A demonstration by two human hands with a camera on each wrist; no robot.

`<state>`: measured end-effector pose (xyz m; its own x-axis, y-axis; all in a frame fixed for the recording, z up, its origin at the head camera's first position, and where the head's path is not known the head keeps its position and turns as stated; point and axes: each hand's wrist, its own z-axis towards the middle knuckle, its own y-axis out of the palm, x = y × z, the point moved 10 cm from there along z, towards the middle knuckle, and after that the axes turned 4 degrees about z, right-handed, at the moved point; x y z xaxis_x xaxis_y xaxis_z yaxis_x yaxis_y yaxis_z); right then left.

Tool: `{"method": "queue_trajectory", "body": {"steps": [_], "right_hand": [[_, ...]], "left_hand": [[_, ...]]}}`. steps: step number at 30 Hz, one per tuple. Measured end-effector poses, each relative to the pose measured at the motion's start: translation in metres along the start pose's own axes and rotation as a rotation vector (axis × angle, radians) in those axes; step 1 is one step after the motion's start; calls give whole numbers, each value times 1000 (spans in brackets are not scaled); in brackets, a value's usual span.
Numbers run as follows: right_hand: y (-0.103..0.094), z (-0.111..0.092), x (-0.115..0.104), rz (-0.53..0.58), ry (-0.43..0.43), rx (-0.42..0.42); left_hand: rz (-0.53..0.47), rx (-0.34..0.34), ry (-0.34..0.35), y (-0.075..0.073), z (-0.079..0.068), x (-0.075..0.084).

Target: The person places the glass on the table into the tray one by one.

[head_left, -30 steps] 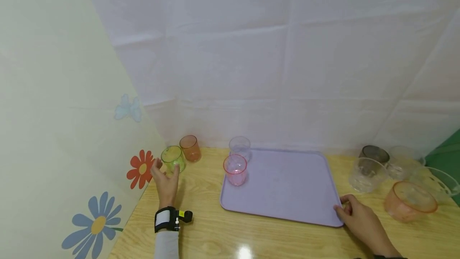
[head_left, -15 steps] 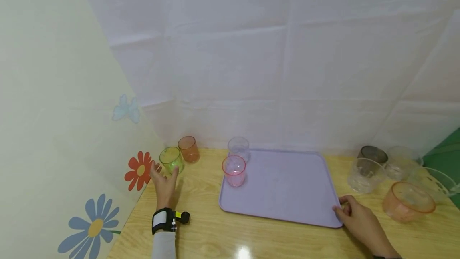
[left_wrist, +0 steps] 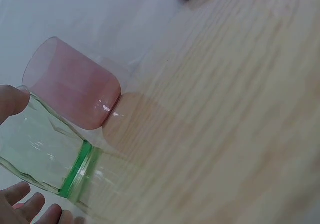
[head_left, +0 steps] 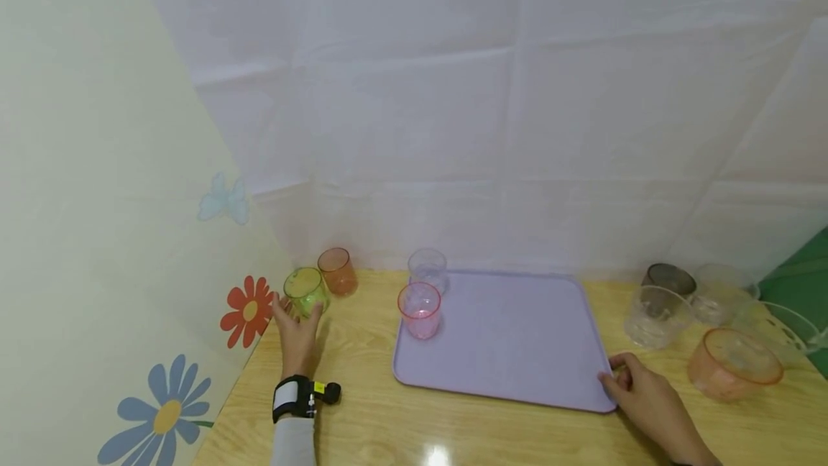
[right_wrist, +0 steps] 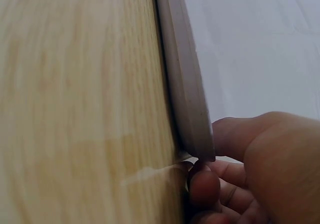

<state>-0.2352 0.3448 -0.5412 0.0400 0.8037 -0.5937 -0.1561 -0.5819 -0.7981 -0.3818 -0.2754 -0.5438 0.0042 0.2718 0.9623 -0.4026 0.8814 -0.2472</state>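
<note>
The left edge of its wrist view cut off most of my left hand (head_left: 296,342) and part of the green cup (head_left: 305,289), and I couldn't tell whether my thumb touched the rim or only passed in front. The pink cup (head_left: 420,316) overlapped the far clear cup (head_left: 427,265), so whether that one stood on the tray (head_left: 511,340) was unclear. On the right, a clear tumbler (head_left: 652,329) partly covered the smoky cup (head_left: 670,277), and my right hand (head_left: 650,398) ran off its wrist view's right edge.
</note>
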Motion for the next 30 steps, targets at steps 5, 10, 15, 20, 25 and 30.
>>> {"method": "queue_trajectory", "body": {"steps": [5,10,15,20,25,30], "right_hand": [[1,1,2,-6,9,-8],[1,0,1,-4,-4,3],[1,0,2,-2,7,-5],[2,-1,2,-3,20,-15],[1,-1,1,-2,9,5],[0,-1,0,3,-7,17]], "left_hand": [[10,-6,-32,0,-1,-5],[-4,-6,-19,2,-1,-4],[-6,12,15,3,0,2],[-10,7,24,4,1,2],[-27,-38,12,8,4,1],[-41,-48,2,8,6,-1]]}}
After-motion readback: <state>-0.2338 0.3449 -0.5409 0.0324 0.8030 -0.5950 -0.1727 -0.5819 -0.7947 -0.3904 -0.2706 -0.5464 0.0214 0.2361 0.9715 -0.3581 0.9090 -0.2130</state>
